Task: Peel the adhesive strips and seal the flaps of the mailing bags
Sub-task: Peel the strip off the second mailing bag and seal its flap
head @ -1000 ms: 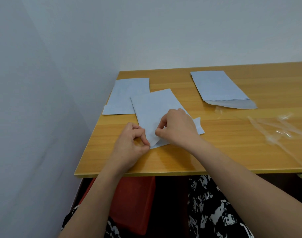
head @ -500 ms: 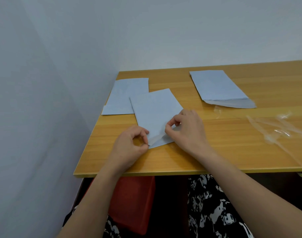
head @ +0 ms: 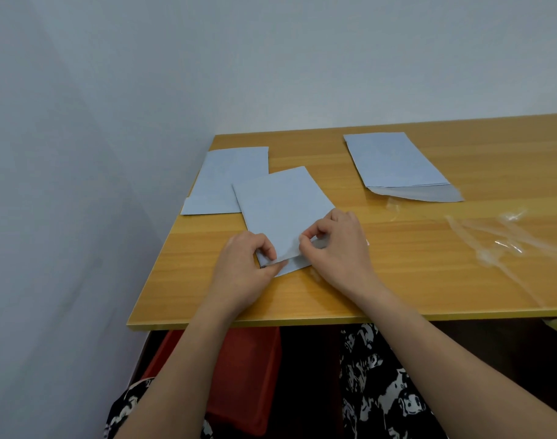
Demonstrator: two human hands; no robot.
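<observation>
A pale blue mailing bag lies tilted on the wooden table, its flap end toward me. My left hand pinches the flap's near left corner. My right hand pinches a thin clear adhesive strip that stretches across the flap between the two hands. A second blue bag lies flat behind it to the left, partly under the first. A small stack of blue bags rests at the back right, with an open grey flap facing me.
Crumpled clear peeled strips lie on the table to the right. White walls close in on the left and behind. A red object sits under the table by my patterned clothing.
My right hand has drawn the clear strip away from the left hand, along the flap toward the right. The left hand stays pinched on the flap's corner.
</observation>
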